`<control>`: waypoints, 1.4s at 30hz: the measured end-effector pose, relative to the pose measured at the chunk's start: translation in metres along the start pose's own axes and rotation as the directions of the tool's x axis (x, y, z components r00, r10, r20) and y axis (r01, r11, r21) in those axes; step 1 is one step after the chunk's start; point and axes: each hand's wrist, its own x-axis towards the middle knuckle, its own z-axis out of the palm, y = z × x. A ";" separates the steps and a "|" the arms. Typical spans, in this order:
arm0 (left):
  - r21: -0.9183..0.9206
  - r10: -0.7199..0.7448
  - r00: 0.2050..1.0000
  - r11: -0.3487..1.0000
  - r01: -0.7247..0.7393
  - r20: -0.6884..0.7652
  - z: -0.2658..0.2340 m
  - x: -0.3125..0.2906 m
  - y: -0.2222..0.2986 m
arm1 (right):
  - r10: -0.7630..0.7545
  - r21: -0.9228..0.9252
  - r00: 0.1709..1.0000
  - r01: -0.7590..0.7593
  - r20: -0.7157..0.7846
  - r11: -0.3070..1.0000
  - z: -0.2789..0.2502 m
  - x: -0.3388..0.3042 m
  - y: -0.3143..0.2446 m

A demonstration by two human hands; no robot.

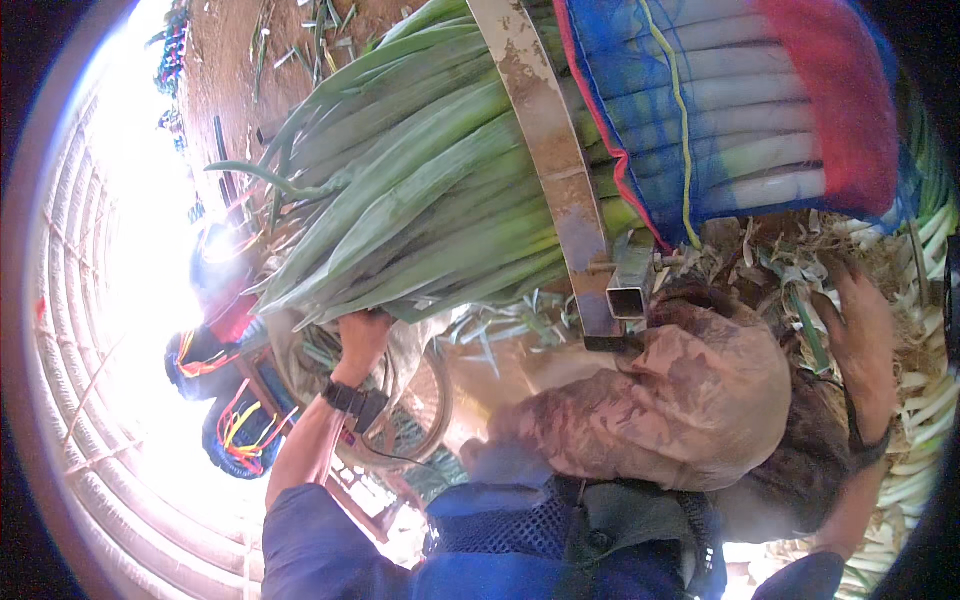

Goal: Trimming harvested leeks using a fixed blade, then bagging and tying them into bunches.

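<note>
A thick bundle of long green onions (420,190) lies across a metal frame. Its pale stalk ends are inside a blue and red mesh bag (740,110), while the long green leaves stick out to the left. My left hand (365,340) is beneath the lower edge of the leaves, which hide its fingers, so I cannot see whether it grips them. Below the bag's right end, my right hand (855,325) has its fingers stretched apart beside loose peelings and holds nothing I can see. A curved flat metal bar (545,130) passes over the bundle next to the bag's mouth.
A square metal tube end (628,302) juts out near my knee (690,400). More green onions (925,430) are piled along the right edge. Dark bundles with coloured ties (245,430) stand at the left, near a bright ribbed wall (90,330). Leaf scraps litter the ground.
</note>
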 end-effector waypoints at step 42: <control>0.003 0.157 0.942 0.987 -0.164 -0.298 0.041 0.002 0.040 | 0.136 0.466 0.920 -0.310 0.369 0.829 0.295 -0.176 -0.067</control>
